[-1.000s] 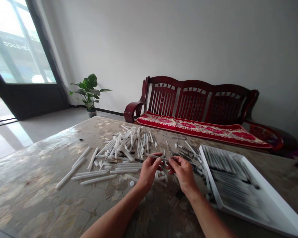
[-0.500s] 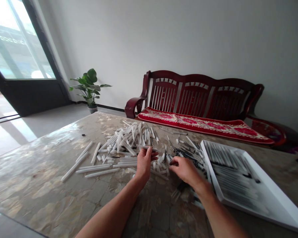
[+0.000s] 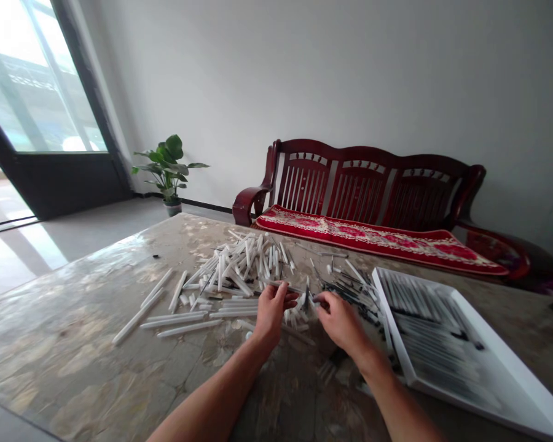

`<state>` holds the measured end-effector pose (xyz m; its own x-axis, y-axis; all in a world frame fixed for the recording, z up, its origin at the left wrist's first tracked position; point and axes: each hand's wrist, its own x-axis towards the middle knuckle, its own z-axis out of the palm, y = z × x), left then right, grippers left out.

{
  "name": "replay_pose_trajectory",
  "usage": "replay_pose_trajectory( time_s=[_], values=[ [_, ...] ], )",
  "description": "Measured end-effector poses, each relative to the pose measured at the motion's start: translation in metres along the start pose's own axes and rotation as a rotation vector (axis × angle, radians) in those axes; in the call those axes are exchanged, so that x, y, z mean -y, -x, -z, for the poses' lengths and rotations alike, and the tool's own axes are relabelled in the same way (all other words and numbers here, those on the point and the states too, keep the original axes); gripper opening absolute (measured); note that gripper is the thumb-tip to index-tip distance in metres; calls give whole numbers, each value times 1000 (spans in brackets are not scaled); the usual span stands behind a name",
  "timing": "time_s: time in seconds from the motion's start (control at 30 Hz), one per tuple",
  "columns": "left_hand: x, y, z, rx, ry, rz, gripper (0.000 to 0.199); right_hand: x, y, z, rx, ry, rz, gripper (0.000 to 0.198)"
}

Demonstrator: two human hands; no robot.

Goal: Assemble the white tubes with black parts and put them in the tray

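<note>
My left hand point(image 3: 271, 312) is closed, with thumb and fingers pinching a slim pen-like stick point(image 3: 289, 287) that points to the right. My right hand point(image 3: 341, 322) is close on its right side, the fingers bent together at a small pale piece point(image 3: 314, 299); what exactly it grips is partly hidden. Behind the left hand spreads a heap of white pen barrels point(image 3: 230, 264), with several longer white tubes point(image 3: 172, 320) lying to its left. Short white pieces point(image 3: 295, 317) lie between the hands. Dark slim pen parts point(image 3: 352, 294) are scattered beyond the right hand.
A white shallow box point(image 3: 511, 362) with rows of pens stands on the right of the patterned table point(image 3: 96, 368). A dark red wooden bench point(image 3: 354, 178) with a red floral cover is behind the table. A potted plant point(image 3: 168, 166) stands at the back left.
The view has tilted up a little. My left hand has shifted slightly toward the right hand, and the stick in it now reaches nearer the right fingers.
</note>
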<state>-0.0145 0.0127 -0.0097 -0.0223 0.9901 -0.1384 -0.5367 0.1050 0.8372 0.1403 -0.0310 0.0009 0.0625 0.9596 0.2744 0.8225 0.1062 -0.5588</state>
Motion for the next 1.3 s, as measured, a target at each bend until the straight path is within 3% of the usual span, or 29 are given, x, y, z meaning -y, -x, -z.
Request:
replay_pose_trajectory(
  time_s=[0.23,0.37,0.47,0.67,0.87,1.0,1.13,1.3],
  values=[
    [1,0,-1,26,78,66,35,-3,-6,-9,-147,-628,-133,16],
    [-1,3,-2,36,117,105,28,9,-5,-10,-259,-988,-253,29],
    [-2,6,-4,49,138,143,24,15,-4,-8,-299,-1125,-318,37],
    [-2,10,-6,83,174,194,21,15,-1,-13,-240,-1166,-307,41],
    [1,11,-5,113,187,167,36,9,-2,-18,-208,-1038,-253,46],
    [4,13,-4,135,169,138,44,13,-1,-16,-184,-1068,-308,48],
    [4,16,-4,151,102,42,47,23,3,-11,-161,-1166,-428,51],
    [2,17,-2,193,-17,-177,39,34,6,-6,-108,-1331,-573,47]
  ],
)
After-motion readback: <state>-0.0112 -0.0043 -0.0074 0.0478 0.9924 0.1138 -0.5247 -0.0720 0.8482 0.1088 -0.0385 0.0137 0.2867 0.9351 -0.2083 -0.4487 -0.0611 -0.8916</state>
